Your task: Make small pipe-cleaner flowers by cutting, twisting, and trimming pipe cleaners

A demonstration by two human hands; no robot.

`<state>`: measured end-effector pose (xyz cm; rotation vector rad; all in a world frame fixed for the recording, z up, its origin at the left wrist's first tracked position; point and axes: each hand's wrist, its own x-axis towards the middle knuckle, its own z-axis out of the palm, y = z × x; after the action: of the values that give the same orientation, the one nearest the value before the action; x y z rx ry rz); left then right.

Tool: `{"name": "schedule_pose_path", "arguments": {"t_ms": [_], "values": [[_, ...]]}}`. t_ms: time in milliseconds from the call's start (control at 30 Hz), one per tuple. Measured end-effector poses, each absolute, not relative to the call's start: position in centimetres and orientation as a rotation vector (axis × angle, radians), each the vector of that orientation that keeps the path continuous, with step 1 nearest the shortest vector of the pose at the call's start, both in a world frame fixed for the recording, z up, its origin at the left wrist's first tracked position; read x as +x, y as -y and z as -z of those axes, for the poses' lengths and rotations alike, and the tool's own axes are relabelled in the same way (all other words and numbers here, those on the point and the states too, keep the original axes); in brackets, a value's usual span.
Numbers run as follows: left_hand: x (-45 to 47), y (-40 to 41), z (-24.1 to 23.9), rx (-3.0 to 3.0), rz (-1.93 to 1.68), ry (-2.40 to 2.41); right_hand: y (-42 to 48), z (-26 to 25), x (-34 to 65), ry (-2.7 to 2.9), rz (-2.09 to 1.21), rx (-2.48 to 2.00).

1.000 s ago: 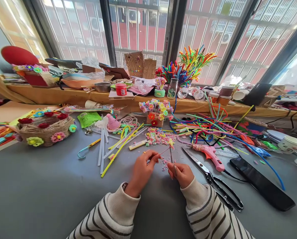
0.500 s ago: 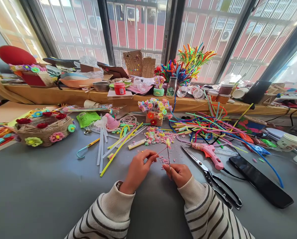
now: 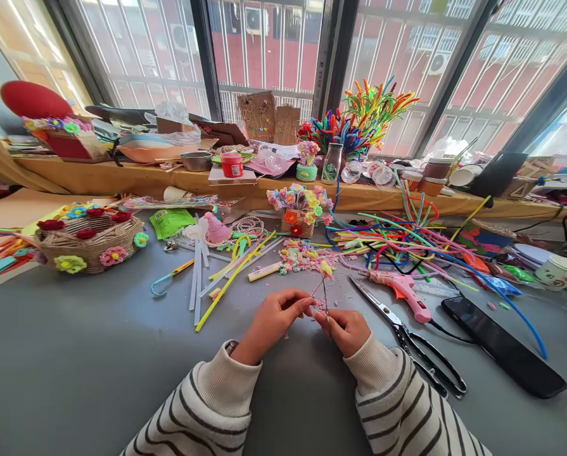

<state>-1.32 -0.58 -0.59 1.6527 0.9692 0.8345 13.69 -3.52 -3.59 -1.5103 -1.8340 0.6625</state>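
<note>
Between the fingertips of my right hand point(image 3: 344, 330), closed in a pinch, stands the thin dark stem of a small yellow flower point(image 3: 327, 270). My left hand point(image 3: 283, 322) is also pinched, close beside the right, on a thin pink strand point(image 3: 317, 289) that slants up to the stem just below the flower. Whether the strand is wound round the stem is too small to tell. Pink and yellow fuzzy scraps point(image 3: 306, 253) lie beyond my hands. Open-bladed black-handled scissors point(image 3: 397, 326) rest right of my right hand.
A pink glue gun point(image 3: 404, 291) and a black phone point(image 3: 504, 345) lie to the right. Behind are a pot of fuzzy flowers point(image 3: 297, 223) and a heap of pipe cleaners point(image 3: 382, 240). Clear glue sticks point(image 3: 198, 272) and a flower-trimmed woven basket point(image 3: 90, 253) are on the left.
My left hand has come nearer to my right, and the pink strand slants more steeply. My right hand keeps its pinch on the stem. The whole view has shifted slightly.
</note>
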Motion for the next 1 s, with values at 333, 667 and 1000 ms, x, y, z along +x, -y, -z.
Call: {"name": "schedule_pose_path", "arguments": {"t_ms": [333, 667, 1000], "values": [[-1.3, 0.5, 0.4, 1.687, -0.866, -0.956, 3.3, 3.4, 13.8, 1.796, -0.644, -1.535], [-1.1, 0.2, 0.7, 1.724, -0.917, -1.032, 3.0, 3.6, 13.9, 1.799, -0.592, -1.56], [-1.7, -0.6, 1.5, 1.7, -1.167, -1.181, 2.9, 3.5, 13.9, 1.807, -0.426, -1.645]]}}
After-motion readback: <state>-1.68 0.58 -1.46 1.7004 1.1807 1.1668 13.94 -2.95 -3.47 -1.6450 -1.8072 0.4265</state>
